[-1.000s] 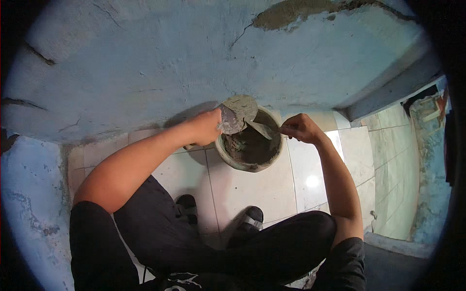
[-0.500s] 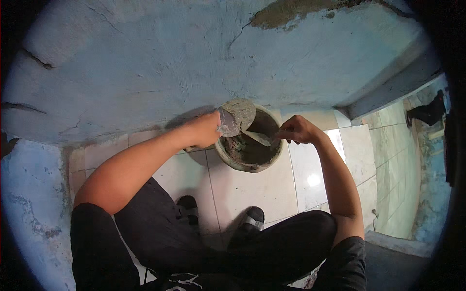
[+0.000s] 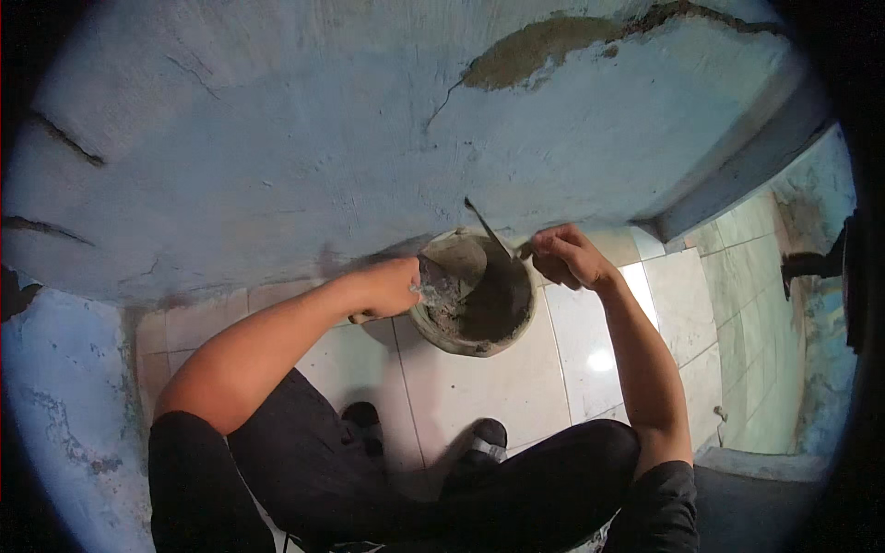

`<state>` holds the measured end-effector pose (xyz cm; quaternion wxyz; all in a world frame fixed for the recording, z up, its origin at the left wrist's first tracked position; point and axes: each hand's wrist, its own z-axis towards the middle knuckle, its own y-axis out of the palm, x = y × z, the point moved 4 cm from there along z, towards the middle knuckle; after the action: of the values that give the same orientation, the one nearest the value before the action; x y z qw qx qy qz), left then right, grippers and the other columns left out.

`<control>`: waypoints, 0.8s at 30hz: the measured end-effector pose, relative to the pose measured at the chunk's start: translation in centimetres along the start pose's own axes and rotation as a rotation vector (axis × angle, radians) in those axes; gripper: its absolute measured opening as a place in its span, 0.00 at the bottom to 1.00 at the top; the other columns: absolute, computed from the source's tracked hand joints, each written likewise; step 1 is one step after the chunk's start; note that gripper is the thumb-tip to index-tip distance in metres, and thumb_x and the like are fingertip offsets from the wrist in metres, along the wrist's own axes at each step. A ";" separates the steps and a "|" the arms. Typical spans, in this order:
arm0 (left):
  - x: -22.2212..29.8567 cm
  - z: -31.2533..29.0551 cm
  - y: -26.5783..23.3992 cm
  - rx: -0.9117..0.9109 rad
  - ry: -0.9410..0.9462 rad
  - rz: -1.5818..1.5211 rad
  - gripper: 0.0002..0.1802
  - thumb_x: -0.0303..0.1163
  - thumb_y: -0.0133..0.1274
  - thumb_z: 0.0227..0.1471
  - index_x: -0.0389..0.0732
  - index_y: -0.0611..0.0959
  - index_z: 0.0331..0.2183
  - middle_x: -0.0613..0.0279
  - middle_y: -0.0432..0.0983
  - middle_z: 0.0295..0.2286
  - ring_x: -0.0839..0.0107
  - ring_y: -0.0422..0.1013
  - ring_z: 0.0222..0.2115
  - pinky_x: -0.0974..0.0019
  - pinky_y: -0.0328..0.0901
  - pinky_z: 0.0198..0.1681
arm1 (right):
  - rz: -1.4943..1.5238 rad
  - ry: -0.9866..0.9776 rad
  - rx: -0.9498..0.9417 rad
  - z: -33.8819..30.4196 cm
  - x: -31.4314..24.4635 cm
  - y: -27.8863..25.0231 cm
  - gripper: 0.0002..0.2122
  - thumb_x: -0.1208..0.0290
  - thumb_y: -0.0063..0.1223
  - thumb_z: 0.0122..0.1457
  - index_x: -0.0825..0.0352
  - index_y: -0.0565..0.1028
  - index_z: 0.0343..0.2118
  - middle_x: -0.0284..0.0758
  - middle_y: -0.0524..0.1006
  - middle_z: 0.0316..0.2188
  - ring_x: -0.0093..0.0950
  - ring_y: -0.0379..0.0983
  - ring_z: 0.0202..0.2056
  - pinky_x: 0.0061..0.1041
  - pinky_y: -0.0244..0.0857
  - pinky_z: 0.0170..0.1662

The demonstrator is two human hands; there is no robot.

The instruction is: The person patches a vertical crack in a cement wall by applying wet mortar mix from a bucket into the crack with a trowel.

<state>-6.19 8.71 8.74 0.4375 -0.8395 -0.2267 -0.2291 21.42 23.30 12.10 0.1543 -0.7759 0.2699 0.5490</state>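
Observation:
My left hand [image 3: 389,288] is closed on the near end of a rounded, mortar-coated flat piece [image 3: 458,263], possibly a scoop or a lid; its exact kind is unclear. The piece lies over the left side of a round bucket [image 3: 479,348] with grey wet mortar [image 3: 489,309] inside. My right hand [image 3: 569,256] grips a trowel [image 3: 489,228] at the bucket's right rim. The trowel's blade shows nearly edge-on, its tip pointing up and left toward the wall. Its handle is mostly hidden by my fingers.
The bucket stands on white floor tiles [image 3: 498,396] close to a cracked blue wall [image 3: 323,147]. A grey mortar patch [image 3: 535,51] marks the wall above. My sandalled feet [image 3: 487,433] are below the bucket. A doorway [image 3: 751,304] opens on the right, with a dark shape at its far side.
The trowel has come up out of the bucket and turned edge-on, its tip now toward the wall. The left-hand piece has dropped lower into the bucket. The whole view has shifted slightly.

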 end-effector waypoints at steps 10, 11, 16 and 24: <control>0.0 0.4 0.0 -0.042 -0.009 -0.046 0.20 0.37 0.59 0.59 0.33 0.73 0.45 0.50 0.80 0.33 0.61 0.77 0.30 0.56 0.69 0.35 | -0.491 -0.510 0.569 3.5 -4.9 1.7 0.14 0.60 0.55 0.69 0.69 0.72 0.42 0.31 0.66 0.16 0.21 0.60 0.20 0.26 0.57 0.25; 0.0 0.4 0.0 -0.039 -0.009 -0.041 0.20 0.37 0.59 0.59 0.33 0.73 0.45 0.50 0.80 0.33 0.61 0.77 0.30 0.56 0.69 0.35 | -0.659 -0.551 0.627 3.6 -5.3 1.8 0.15 0.60 0.56 0.68 0.69 0.72 0.43 0.34 0.65 0.16 0.23 0.60 0.20 0.28 0.57 0.26; 0.3 0.2 -0.2 -0.100 -0.065 -0.109 0.21 0.37 0.58 0.61 0.33 0.72 0.46 0.53 0.79 0.34 0.66 0.74 0.27 0.58 0.68 0.27 | -0.684 -0.602 0.633 4.7 -6.0 2.9 0.16 0.59 0.57 0.67 0.69 0.72 0.44 0.40 0.67 0.17 0.34 0.61 0.19 0.34 0.57 0.26; 0.2 0.2 -0.4 -0.139 -0.081 -0.143 0.20 0.37 0.55 0.64 0.35 0.70 0.48 0.56 0.78 0.32 0.70 0.70 0.24 0.60 0.65 0.24 | -0.712 -0.650 0.689 5.8 -6.2 2.9 0.16 0.58 0.57 0.67 0.68 0.71 0.43 0.42 0.68 0.16 0.38 0.62 0.18 0.36 0.58 0.26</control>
<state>-6.21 9.13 8.95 0.3514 -0.8580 -0.2870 -0.2409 13.68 25.61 16.05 0.6469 -0.5158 0.0945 0.5537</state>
